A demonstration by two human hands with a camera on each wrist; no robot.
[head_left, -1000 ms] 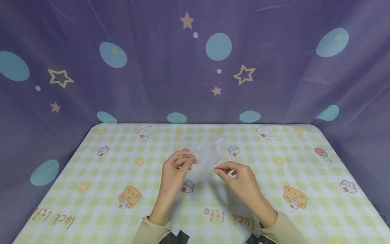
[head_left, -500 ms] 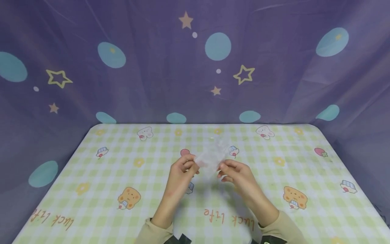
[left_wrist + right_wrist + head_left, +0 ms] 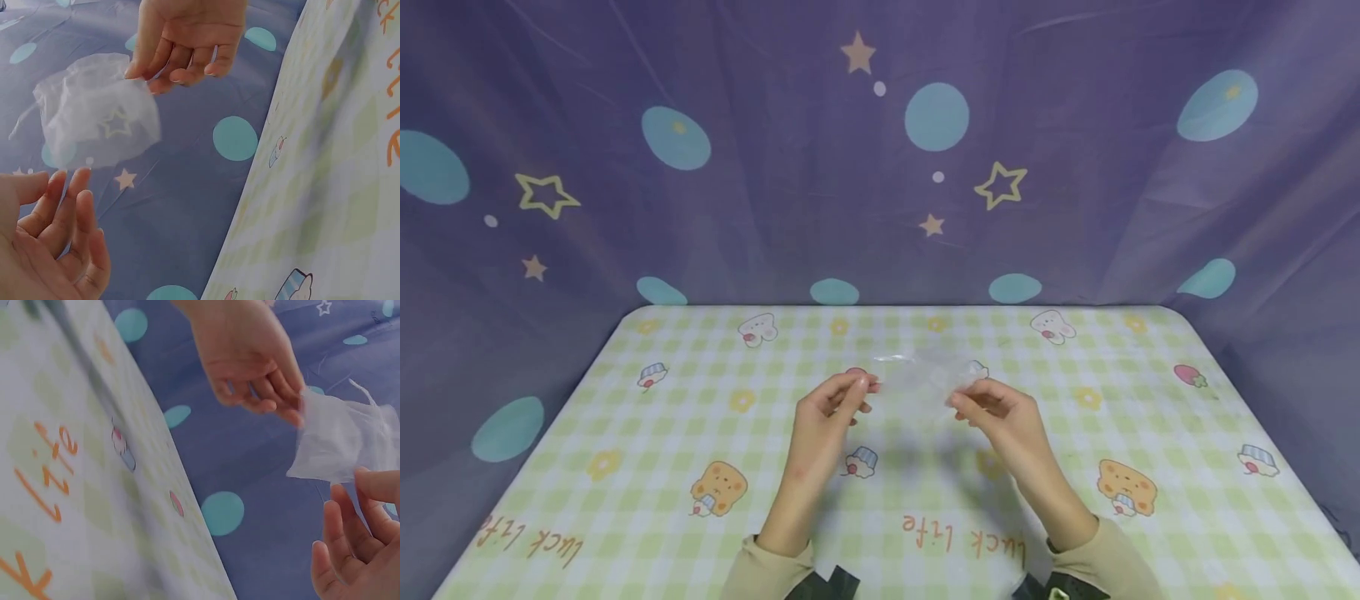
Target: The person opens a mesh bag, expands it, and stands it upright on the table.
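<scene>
A sheer white drawstring pouch, like organza, hangs stretched between the two hands above the table. My left hand pinches one edge of it with thumb and forefinger tips. On the other side my right hand holds the opposite edge between thumb and forefinger. In the left wrist view the pouch looks thin enough for a printed star behind it to show through. A thin white cord sticks out from the gathered end in the right wrist view. The other fingers of both hands are loosely bent.
Beneath the hands lies a table with a green-and-white checked cloth printed with cartoon cakes and lettering. A purple curtain with stars and blue ovals stands behind the table and along its sides.
The hands came closer together, then moved apart again, spreading the pouch wider and flatter. My right hand has shifted slightly right, and the left hand has gone back left.
</scene>
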